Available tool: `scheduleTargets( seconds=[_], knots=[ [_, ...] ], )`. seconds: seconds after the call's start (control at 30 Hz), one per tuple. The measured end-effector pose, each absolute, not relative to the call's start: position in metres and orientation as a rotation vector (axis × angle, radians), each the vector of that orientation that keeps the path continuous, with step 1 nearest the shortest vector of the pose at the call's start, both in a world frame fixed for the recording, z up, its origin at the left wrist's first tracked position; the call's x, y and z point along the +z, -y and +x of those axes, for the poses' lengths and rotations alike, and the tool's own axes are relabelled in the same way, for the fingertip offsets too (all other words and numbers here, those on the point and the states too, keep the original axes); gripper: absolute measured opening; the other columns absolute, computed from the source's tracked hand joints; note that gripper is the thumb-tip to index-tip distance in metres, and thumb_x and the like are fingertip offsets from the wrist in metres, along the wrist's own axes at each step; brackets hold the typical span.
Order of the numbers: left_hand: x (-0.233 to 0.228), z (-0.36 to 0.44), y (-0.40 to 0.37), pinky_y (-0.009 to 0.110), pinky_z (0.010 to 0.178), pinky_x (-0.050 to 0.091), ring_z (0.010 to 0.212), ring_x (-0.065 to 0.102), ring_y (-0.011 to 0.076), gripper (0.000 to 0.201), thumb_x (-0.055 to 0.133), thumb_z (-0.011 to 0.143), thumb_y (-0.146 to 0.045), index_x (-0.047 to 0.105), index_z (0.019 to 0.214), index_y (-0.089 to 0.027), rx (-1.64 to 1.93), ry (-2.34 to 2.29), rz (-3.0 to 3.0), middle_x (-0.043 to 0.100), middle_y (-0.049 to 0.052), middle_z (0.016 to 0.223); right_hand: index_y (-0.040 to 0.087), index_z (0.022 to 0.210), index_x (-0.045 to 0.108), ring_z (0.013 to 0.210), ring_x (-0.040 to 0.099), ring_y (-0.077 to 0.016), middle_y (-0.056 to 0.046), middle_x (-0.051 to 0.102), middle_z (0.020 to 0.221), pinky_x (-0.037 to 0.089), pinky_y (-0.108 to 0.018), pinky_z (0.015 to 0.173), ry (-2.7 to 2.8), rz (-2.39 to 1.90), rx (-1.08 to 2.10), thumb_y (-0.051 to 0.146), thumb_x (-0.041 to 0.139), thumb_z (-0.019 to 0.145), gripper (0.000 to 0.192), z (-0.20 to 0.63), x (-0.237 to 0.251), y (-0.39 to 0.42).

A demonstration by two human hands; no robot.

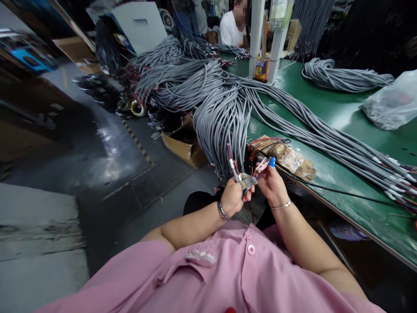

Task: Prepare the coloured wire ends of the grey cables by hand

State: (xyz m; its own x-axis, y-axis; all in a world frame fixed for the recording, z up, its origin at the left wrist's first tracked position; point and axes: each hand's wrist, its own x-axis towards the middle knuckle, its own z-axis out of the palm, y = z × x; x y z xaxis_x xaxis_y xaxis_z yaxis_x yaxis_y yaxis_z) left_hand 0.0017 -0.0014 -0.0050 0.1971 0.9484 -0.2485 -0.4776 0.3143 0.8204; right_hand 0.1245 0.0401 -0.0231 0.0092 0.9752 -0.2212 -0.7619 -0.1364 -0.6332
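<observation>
My left hand (232, 196), with a grey cover on its thumb, is closed around a grey cable (235, 173). Red and dark wires stick up from one end of the cable. Thin coloured wires (253, 171) fan out between my two hands. My right hand (273, 186) has blue tape round a fingertip and is pinched on a small pale pink piece (261, 165), beside the wire ends. Its exact kind is too small to make out. A big bundle of grey cables (223, 121) hangs over the bench edge just beyond my hands.
On the green bench (347, 111) lie long grey cables (312, 126), a taped block (289, 158), a coiled cable bundle (345, 76) and a plastic bag (395, 102). A cardboard box (185, 148) stands below. A person in white (230, 28) is across the bench, behind white posts.
</observation>
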Motion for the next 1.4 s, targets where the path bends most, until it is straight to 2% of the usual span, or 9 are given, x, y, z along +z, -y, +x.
scheduleTargets(
  seconds=[0.3, 0.47, 0.57, 0.7, 0.83, 1.0, 1.2, 1.4],
  knots=[
    [-0.006, -0.004, 0.008, 0.018, 0.031, 0.024, 0.031, 0.044, 0.0060, 0.022, 0.069, 0.069, -0.033, 0.057, 0.071, -0.014, 1.118, -0.906, 0.707, 0.059, -0.002, 0.054, 0.024, 0.083, 0.066, 0.066, 0.058, -0.0132, -0.001, 0.067, 0.082, 0.049, -0.026, 0.059, 0.466, -0.668, 1.714, 0.069, 0.058, 0.076, 0.046, 0.135, -0.031, -0.028],
    [-0.011, -0.008, 0.011, 0.019, 0.031, 0.025, 0.032, 0.045, 0.0064, 0.023, 0.069, 0.070, -0.035, 0.057, 0.072, -0.015, 1.167, -0.920, 0.726, 0.059, -0.002, 0.054, 0.021, 0.091, 0.069, 0.071, 0.057, -0.0132, -0.002, 0.066, 0.086, 0.048, -0.027, 0.066, 0.692, -0.702, 1.745, 0.057, 0.070, 0.073, 0.040, 0.143, -0.029, -0.007],
    [-0.014, -0.007, 0.010, 0.019, 0.032, 0.024, 0.033, 0.046, 0.0064, 0.024, 0.069, 0.072, -0.035, 0.057, 0.073, -0.015, 1.187, -0.908, 0.742, 0.059, -0.002, 0.055, 0.021, 0.090, 0.069, 0.067, 0.053, -0.0123, -0.001, 0.063, 0.078, 0.045, -0.026, 0.065, 0.852, -0.804, 1.607, 0.044, 0.075, 0.072, 0.029, 0.137, -0.026, 0.005],
    [-0.018, -0.006, 0.012, 0.019, 0.033, 0.025, 0.033, 0.047, 0.0065, 0.026, 0.069, 0.074, -0.036, 0.053, 0.070, -0.015, 1.172, -0.907, 0.817, 0.059, -0.002, 0.055, 0.021, 0.083, 0.069, 0.061, 0.050, -0.0106, 0.002, 0.062, 0.071, 0.040, -0.024, 0.059, 0.955, -0.976, 1.394, 0.036, 0.073, 0.076, 0.017, 0.129, -0.021, 0.010],
    [-0.022, -0.012, 0.015, 0.018, 0.032, 0.026, 0.035, 0.050, 0.0076, 0.030, 0.070, 0.073, -0.039, 0.054, 0.068, -0.014, 1.021, -0.939, 0.997, 0.060, -0.001, 0.055, 0.020, 0.076, 0.067, 0.057, 0.051, -0.0106, 0.002, 0.062, 0.064, 0.039, -0.025, 0.057, 1.082, -0.996, 1.413, 0.035, 0.071, 0.078, 0.016, 0.131, -0.014, 0.010],
    [-0.021, -0.019, 0.013, 0.018, 0.032, 0.029, 0.034, 0.050, 0.0083, 0.033, 0.072, 0.070, -0.041, 0.053, 0.067, -0.015, 0.903, -0.977, 1.110, 0.059, -0.001, 0.052, 0.019, 0.074, 0.066, 0.059, 0.053, -0.0121, 0.001, 0.064, 0.067, 0.043, -0.026, 0.060, 1.157, -0.988, 1.432, 0.036, 0.072, 0.077, 0.018, 0.133, -0.009, 0.010],
    [-0.016, -0.016, 0.011, 0.018, 0.033, 0.027, 0.035, 0.051, 0.0077, 0.036, 0.071, 0.070, -0.045, 0.053, 0.066, -0.015, 0.949, -1.004, 1.037, 0.059, -0.001, 0.053, 0.018, 0.075, 0.067, 0.058, 0.047, -0.0102, 0.002, 0.061, 0.066, 0.037, -0.024, 0.057, 1.083, -1.074, 1.353, 0.037, 0.072, 0.076, 0.019, 0.129, -0.010, 0.012],
    [-0.015, -0.014, 0.011, 0.018, 0.032, 0.027, 0.034, 0.051, 0.0079, 0.034, 0.073, 0.069, -0.043, 0.055, 0.068, -0.014, 1.078, -1.001, 0.858, 0.061, 0.000, 0.055, 0.019, 0.076, 0.067, 0.058, 0.046, -0.0108, 0.002, 0.059, 0.067, 0.037, -0.025, 0.056, 1.024, -1.116, 1.329, 0.040, 0.074, 0.073, 0.022, 0.128, -0.016, 0.013]
  ],
)
